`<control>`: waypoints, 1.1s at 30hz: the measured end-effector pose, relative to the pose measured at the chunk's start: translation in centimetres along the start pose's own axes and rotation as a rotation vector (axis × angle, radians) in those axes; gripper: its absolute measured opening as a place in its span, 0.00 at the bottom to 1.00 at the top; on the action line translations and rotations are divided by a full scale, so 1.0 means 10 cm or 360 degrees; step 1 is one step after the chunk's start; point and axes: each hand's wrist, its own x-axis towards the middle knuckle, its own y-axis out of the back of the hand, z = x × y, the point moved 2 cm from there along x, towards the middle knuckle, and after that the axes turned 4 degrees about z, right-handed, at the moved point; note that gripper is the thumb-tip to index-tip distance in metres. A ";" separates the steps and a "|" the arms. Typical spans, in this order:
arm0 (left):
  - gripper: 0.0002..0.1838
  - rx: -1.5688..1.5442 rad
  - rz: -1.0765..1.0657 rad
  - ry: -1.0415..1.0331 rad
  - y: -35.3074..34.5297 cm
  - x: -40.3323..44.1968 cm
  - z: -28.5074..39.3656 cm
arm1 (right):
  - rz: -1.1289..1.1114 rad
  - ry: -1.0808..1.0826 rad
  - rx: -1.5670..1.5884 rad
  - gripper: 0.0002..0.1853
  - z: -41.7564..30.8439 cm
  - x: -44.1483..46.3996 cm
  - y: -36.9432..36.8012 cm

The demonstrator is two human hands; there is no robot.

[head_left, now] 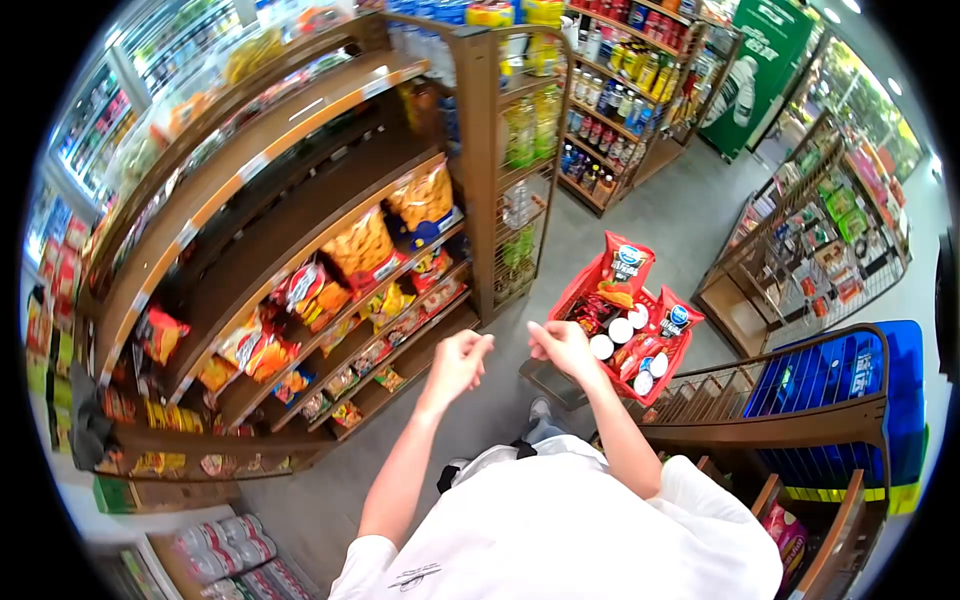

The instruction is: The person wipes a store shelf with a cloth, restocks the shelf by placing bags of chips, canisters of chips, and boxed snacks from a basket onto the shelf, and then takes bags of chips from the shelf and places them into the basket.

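Hovering left hand (458, 368): is hanging beside the brown shelf unit (482, 180), bare fingers curling loosely inward; whether the fingertips are meeting cannot be told
Right hand (565, 350): is curling likewise, fingers pointing toward the left hand; is overlapping the near left edge of the red basket (576, 286) in view, contact uncertain
Red basket: is sitting ahead and to the right, just beyond the right hand, its underside hidden
Basket contents: two red snack bags (626, 262) are jutting up at the far and right sides; round white lids (620, 331) are showing among red packets
Shelf unit: is carrying large snack bags (362, 247) on a middle tier, small packets (343, 383) lying lower
Bottle rack (615, 105): is standing farther off across the grey floor (590, 225), near a green cabinet (760, 75)
Wire display rack (825, 240): is standing at right, bearing assorted packets
Wrapped bottles (225, 548): are lying in packs at lower left
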 end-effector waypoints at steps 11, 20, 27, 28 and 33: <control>0.26 0.0762 -0.0598 -0.0079 -2.07 1.85 -0.31 | 0.0795 -0.0370 -0.0059 0.36 2.08 1.06 2.09; 0.56 0.0771 -0.0425 -0.0068 -2.82 3.16 -0.50 | 0.0771 -0.0328 0.0059 0.57 2.63 2.07 2.28; 0.39 0.0389 -0.0615 -0.0031 -2.99 3.33 -0.83 | 0.0641 -0.0238 0.0171 0.35 2.25 1.93 2.29; 0.38 0.0333 -0.0608 -0.0041 -3.00 3.28 -0.76 | 0.0638 -0.0275 0.0179 0.32 2.29 1.92 2.28; 0.28 0.0185 -0.0389 -0.0370 -2.93 2.89 -0.31 | 0.0615 -0.0199 0.0383 0.37 2.12 1.72 2.30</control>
